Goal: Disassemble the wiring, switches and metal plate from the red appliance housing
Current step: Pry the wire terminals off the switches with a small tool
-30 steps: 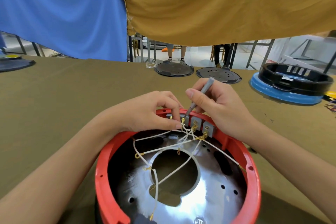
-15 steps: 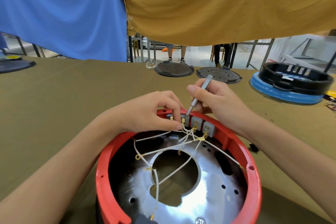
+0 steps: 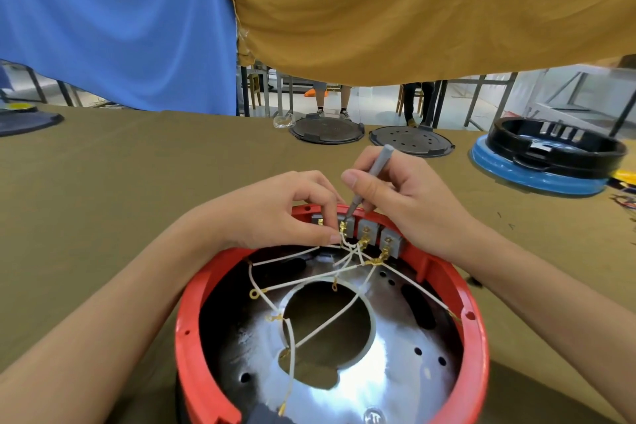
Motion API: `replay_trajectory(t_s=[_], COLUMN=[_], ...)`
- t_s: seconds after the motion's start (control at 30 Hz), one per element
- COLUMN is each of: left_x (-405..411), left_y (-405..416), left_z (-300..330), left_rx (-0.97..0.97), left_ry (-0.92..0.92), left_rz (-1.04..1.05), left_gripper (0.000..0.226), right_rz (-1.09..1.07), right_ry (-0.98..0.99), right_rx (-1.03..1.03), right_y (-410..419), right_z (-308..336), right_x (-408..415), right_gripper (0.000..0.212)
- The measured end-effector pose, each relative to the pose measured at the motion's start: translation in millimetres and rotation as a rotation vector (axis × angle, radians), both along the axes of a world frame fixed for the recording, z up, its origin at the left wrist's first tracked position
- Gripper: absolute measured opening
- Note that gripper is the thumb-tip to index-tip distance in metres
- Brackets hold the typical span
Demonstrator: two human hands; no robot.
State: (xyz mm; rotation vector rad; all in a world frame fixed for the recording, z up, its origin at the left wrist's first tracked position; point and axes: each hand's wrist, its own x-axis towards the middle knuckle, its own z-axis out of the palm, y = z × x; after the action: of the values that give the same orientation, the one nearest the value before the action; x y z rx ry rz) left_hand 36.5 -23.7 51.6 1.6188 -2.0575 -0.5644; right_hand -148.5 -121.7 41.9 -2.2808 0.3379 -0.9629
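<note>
Surface: an olive-brown table cloth [image 3: 103,189] is covering the bench, with blue and mustard sheets hanging behind it.
Left fingers: thumb and forefinger of the left hand [image 3: 275,213] are pinching a brass wire terminal [image 3: 342,226] at the leftmost visible grey switch block [image 3: 350,229].
Right fingers: the right hand [image 3: 409,203] is gripping a thin grey screwdriver [image 3: 373,176] pen-fashion, its tip touching that same switch.
Switches: the grey blocks are sitting in a row inside the far rim.
Wiring: white wires [image 3: 309,289] are crossing over the shiny metal plate [image 3: 378,375].
Housing: the red appliance housing [image 3: 192,320] is lying open side up, just before the person.
Far edge: two dark round lids [image 3: 327,130] and a black ring on a blue base [image 3: 537,179] are resting well apart.
</note>
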Motion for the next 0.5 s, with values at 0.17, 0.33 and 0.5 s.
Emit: replay_trajectory(t_s=[0.17, 0.33, 0.5], left_x=[-1.6, -1.6, -1.6], left_y=[1.5, 1.9, 1.8], left_z=[1.3, 1.3, 1.5], left_rx=[0.007, 0.010, 0.012], left_ry=[0.028, 0.026, 0.026], left_rz=[-0.017, -0.015, -0.008], left_gripper=[0.012, 0.009, 0.009], right_rz=[-0.016, -0.055, -0.053], right_ry=[-0.017, 0.023, 0.008], right_rx=[0.358, 0.582, 0.603], right_y=[-5.2, -6.4, -5.8], right_z=[-2.5, -3.9, -6.9], right_x=[3.3, 4.3, 4.5], right_gripper=[0.025, 0.030, 0.031])
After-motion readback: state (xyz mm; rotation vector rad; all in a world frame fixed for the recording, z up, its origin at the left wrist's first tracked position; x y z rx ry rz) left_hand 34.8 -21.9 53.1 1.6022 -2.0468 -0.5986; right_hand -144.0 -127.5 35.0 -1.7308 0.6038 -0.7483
